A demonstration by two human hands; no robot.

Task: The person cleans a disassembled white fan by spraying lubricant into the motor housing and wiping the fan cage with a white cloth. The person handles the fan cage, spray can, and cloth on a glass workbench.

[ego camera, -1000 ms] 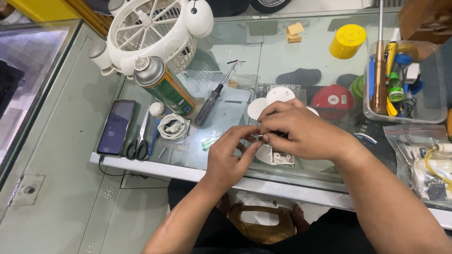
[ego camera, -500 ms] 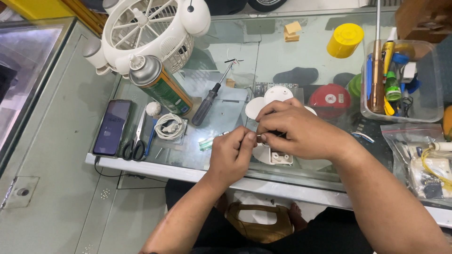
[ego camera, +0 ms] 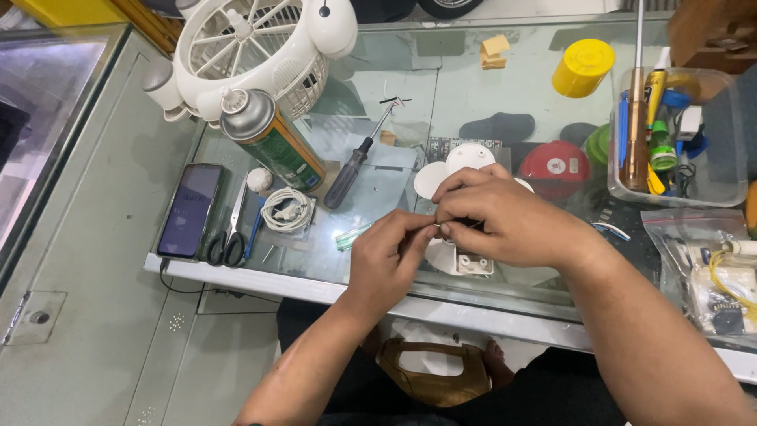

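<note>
My left hand (ego camera: 388, 254) and my right hand (ego camera: 505, 217) meet over the front of a glass table (ego camera: 236, 272). Their fingertips pinch together on a small part, too small and too covered to make out. Just beneath the hands lies a white plastic housing (ego camera: 465, 260), partly hidden by my right hand. White round plastic pieces (ego camera: 457, 163) lie just behind my right hand. A black-handled screwdriver (ego camera: 351, 167) rests to the left of them.
A white fan cage (ego camera: 252, 47) and a green spray can (ego camera: 272, 142) stand at the back left. A phone (ego camera: 189, 209), scissors (ego camera: 231, 229) and a coiled white cable (ego camera: 285, 209) lie left. A yellow lid (ego camera: 582, 67), red disc (ego camera: 554, 167), tool-filled clear box (ego camera: 670, 134) and plastic bag (ego camera: 710, 268) sit right.
Both hands stay pinched together at the same spot. The fingers shift only slightly.
</note>
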